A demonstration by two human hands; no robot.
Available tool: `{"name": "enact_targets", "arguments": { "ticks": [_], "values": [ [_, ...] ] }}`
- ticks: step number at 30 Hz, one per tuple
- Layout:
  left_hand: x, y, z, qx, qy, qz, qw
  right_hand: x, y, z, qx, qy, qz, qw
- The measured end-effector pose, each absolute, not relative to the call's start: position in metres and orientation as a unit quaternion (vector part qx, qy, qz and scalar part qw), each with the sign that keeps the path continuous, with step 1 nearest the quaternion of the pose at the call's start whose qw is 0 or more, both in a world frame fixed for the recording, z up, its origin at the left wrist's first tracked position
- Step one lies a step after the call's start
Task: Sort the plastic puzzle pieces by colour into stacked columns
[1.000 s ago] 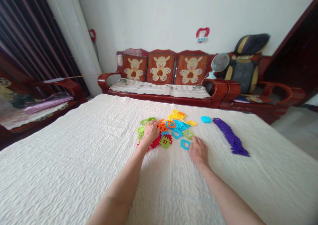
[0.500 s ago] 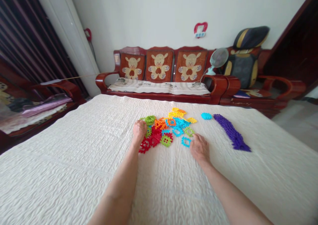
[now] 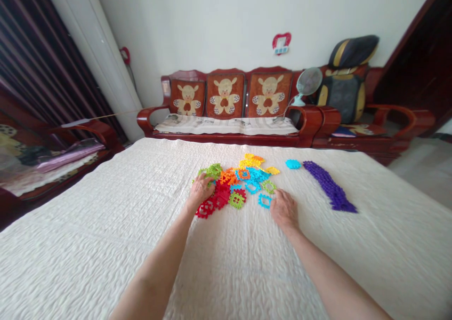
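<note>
A heap of flat plastic interlocking building pieces with notched edges lies on the white quilted cover (image 3: 226,273). My left hand (image 3: 202,188) is over the heap's left side, fingers stretched and a little apart, touching green pieces (image 3: 211,171). It hides part of what lies beneath. Red pieces (image 3: 221,196) are just right of and below it. My right hand (image 3: 284,208) rests palm down at the heap's right side, fingers loosely bent and apart. Its fingertips are beside a blue square frame piece (image 3: 264,201) and a green one (image 3: 269,187); I see nothing held in it.
Orange (image 3: 229,176), light blue (image 3: 257,175) and yellow pieces (image 3: 252,160) fill the heap's middle and back. To the right lie a blue stack (image 3: 293,164) and a long purple row (image 3: 328,186). Behind stand a wooden sofa (image 3: 226,139) and a small fan (image 3: 309,81).
My left hand has shifted slightly right over the green pieces, and its fingers have opened out from a closed shape. My right hand stays in place.
</note>
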State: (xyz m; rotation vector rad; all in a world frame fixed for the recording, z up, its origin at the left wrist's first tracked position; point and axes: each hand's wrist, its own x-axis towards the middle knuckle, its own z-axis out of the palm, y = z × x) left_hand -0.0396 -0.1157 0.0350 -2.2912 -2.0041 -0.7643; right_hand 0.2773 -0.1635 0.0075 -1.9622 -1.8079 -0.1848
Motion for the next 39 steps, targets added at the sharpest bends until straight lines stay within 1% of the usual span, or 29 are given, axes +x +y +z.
{"name": "enact_targets", "arguments": {
  "ticks": [7, 13, 21, 26, 39],
  "values": [
    [-0.054, -0.119, 0.038, -0.689, -0.687, -0.233, 0.013, 0.279, -0.161, 0.005, -0.708, -0.659, -0.072, 0.243],
    [-0.043, -0.119, 0.045, -0.746, -0.623, -0.234, 0.018, 0.278, -0.163, 0.006, -0.709, -0.659, -0.072, 0.238],
    [-0.034, -0.119, 0.039, -0.749, -0.645, -0.147, 0.026, 0.279, -0.163, 0.005, -0.709, -0.662, -0.075, 0.232],
    [-0.034, -0.116, 0.036, -0.756, -0.639, -0.14, 0.021, 0.279, -0.163, 0.005, -0.709, -0.661, -0.078, 0.232],
    [-0.028, -0.107, 0.043, -0.719, -0.665, -0.19, -0.067, 0.279, -0.161, 0.003, -0.71, -0.661, -0.078, 0.23]
  ]
}}
